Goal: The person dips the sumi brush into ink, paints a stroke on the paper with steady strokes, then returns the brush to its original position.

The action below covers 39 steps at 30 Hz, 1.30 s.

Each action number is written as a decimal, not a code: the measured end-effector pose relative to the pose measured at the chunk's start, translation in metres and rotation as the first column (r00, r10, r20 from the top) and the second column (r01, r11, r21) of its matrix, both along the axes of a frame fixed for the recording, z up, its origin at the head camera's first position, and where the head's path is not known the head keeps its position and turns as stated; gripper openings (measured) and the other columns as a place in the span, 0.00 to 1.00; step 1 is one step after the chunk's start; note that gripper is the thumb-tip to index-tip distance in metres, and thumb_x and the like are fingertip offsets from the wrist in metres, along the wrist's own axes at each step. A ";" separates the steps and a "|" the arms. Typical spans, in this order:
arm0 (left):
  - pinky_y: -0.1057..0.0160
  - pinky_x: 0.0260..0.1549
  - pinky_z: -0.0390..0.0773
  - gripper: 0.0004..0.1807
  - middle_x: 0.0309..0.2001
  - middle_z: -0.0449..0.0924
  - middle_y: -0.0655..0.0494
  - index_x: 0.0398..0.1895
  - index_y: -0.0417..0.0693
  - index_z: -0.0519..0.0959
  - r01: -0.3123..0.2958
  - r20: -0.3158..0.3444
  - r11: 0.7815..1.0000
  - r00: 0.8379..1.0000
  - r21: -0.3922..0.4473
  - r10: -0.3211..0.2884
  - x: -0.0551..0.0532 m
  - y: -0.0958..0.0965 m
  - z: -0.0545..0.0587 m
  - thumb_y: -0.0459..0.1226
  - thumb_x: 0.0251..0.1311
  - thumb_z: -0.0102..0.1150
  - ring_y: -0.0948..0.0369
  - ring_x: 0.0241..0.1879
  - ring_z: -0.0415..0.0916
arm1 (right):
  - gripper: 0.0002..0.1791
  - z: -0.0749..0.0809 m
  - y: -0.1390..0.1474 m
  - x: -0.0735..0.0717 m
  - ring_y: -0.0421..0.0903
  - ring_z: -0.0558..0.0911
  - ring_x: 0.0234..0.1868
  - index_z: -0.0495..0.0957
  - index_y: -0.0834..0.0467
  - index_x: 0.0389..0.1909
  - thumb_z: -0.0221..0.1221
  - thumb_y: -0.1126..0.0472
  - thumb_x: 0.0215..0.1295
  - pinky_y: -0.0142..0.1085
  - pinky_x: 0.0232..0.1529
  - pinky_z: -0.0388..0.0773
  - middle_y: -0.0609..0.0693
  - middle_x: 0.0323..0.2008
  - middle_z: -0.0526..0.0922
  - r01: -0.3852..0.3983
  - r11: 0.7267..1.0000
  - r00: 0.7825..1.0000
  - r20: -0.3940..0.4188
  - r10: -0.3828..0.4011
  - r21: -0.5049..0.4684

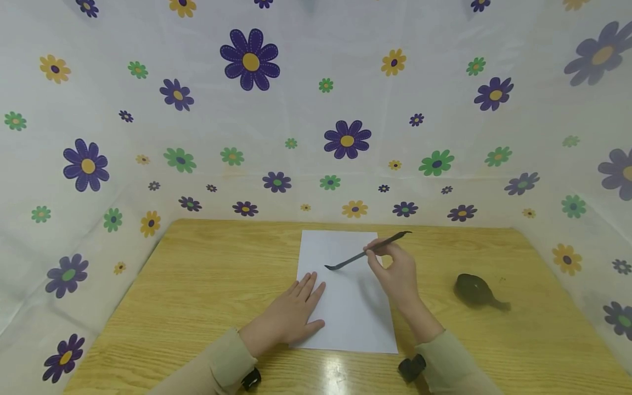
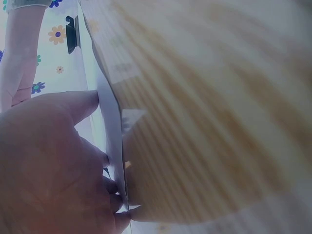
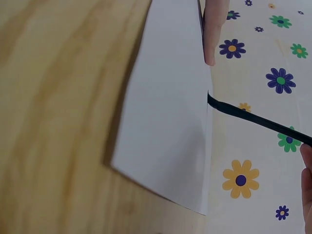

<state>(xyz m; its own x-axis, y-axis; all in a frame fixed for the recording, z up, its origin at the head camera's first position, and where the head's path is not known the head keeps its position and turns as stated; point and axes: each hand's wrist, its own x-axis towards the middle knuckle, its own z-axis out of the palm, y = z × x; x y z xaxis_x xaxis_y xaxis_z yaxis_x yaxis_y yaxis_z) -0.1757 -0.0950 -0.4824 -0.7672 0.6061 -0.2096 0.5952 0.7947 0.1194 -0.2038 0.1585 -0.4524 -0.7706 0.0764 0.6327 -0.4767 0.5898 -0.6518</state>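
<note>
A white sheet of paper lies on the wooden table. Spread over its left edge, my left hand presses it with straight fingers. Thumb and fingertips of my right hand pinch a slim dark writing brush by its upper part, above the sheet's right side. The brush slants, its dark curved tip pointing down and left, close over the paper's upper middle. In the right wrist view the brush reaches in from the right, its tip overlapping the paper's edge. No marks show on the sheet.
To the right on the table sits a dark, rounded object with a narrow tail. A flower-printed white curtain surrounds the table at the back and both sides. Dark wrist devices are at both cuffs.
</note>
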 end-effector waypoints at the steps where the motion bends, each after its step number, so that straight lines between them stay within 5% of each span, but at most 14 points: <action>1: 0.47 0.85 0.54 0.45 0.87 0.44 0.40 0.86 0.45 0.53 0.000 -0.001 1.000 1.000 0.002 0.000 0.000 0.000 0.000 0.60 0.78 0.50 0.47 0.87 0.45 | 0.08 0.000 0.000 0.000 0.54 0.90 0.36 0.87 0.65 0.40 0.70 0.75 0.60 0.22 0.46 0.78 0.57 0.36 0.93 0.004 1.000 1.000 0.000 -0.004 0.003; 24: 0.47 0.85 0.55 0.44 0.87 0.44 0.41 0.86 0.46 0.54 -0.004 -0.002 1.000 1.000 -0.004 0.004 0.000 0.001 0.000 0.60 0.78 0.50 0.47 0.87 0.45 | 0.08 0.004 0.002 -0.002 0.54 0.91 0.38 0.87 0.64 0.41 0.69 0.74 0.62 0.42 0.46 0.84 0.56 0.37 0.93 0.032 0.999 0.999 0.040 -0.033 0.031; 39: 0.47 0.85 0.55 0.45 0.87 0.44 0.40 0.86 0.46 0.54 -0.006 0.009 1.000 1.000 -0.002 0.006 0.002 0.001 0.005 0.60 0.78 0.50 0.47 0.87 0.45 | 0.08 0.003 0.019 -0.001 0.57 0.90 0.36 0.87 0.65 0.41 0.68 0.76 0.62 0.19 0.45 0.75 0.57 0.36 0.93 0.067 0.998 0.998 0.018 -0.067 0.006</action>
